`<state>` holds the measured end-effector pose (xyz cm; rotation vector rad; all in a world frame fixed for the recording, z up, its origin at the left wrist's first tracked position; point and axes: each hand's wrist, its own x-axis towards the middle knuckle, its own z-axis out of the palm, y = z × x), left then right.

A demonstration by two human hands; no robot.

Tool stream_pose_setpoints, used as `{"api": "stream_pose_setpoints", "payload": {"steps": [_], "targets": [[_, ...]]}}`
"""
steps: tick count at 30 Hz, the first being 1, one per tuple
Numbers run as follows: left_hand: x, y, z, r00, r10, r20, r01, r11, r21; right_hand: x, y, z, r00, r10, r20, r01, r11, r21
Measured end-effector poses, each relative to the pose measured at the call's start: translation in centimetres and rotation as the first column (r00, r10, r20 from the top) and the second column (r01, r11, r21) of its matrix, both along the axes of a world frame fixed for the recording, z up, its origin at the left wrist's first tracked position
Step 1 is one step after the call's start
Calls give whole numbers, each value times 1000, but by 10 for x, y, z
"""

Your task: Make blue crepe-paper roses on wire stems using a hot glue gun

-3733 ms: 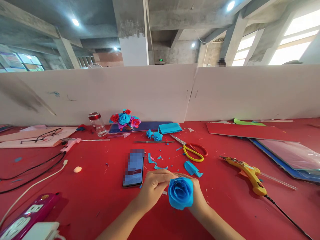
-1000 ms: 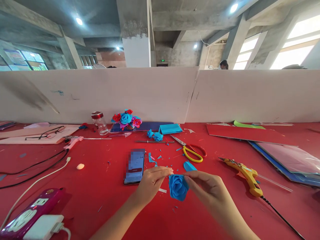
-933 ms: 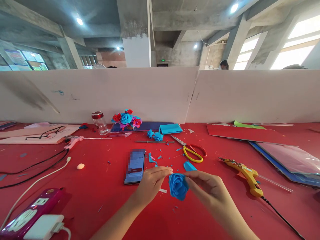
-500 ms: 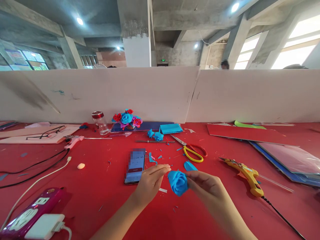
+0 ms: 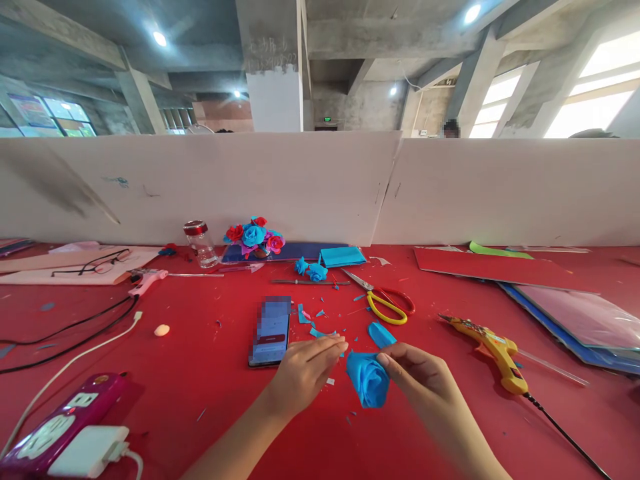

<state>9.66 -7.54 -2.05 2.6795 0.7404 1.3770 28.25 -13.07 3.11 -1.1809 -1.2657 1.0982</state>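
A blue paper rose (image 5: 369, 381) hangs over the red table, pinched at its right edge by the thumb and fingers of my right hand (image 5: 423, 377). My left hand (image 5: 306, 370) is just left of the rose, its fingers pressed together and pointing right, apart from the flower. Whether something small sits between those fingertips is hidden. Behind my right fingertips lies a blue paper piece (image 5: 381, 335). Small blue scraps (image 5: 303, 315) are scattered beyond my left hand.
A phone (image 5: 270, 333) lies left of my left hand. Scissors (image 5: 387, 305) are behind the rose. Further right is a yellow glue gun (image 5: 493, 347); a power strip (image 5: 65, 420) sits front left. A paper bouquet (image 5: 255, 237) and glass jar (image 5: 201, 245) stand at the back.
The rose and my right hand have moved slightly right and toward me. The gap between my left fingertips and the rose is wider, and a blue scrap shows behind my left hand.
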Motion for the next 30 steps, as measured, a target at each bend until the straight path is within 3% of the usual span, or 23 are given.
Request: {"api": "stream_pose_setpoints", "payload": {"steps": [10,16,21,24,26,28,30], "targets": [[1,1,0,996,64,-64,-48,972,230,7,-6,-3,939,-86,334,2,970,244],[0,0,3,993,57,-104,-32,973,230,7,-2,-1,885,-41,465,-46,983,176],[0,-1,9,986,75,-152,-25,951,307,13,-5,-1,834,4,552,-117,978,171],[1,-2,10,978,89,-186,-17,934,357,20,-10,-3,774,9,633,-268,911,315],[2,-2,9,973,99,-209,-10,922,386,26,-13,-8,718,-79,692,-340,827,447],[3,-3,8,967,114,-227,-9,908,418,29,-16,-14,676,-189,712,-363,756,545],[5,-3,7,962,127,-241,-5,894,448,29,-18,-20,679,-223,699,-343,745,572]]}}
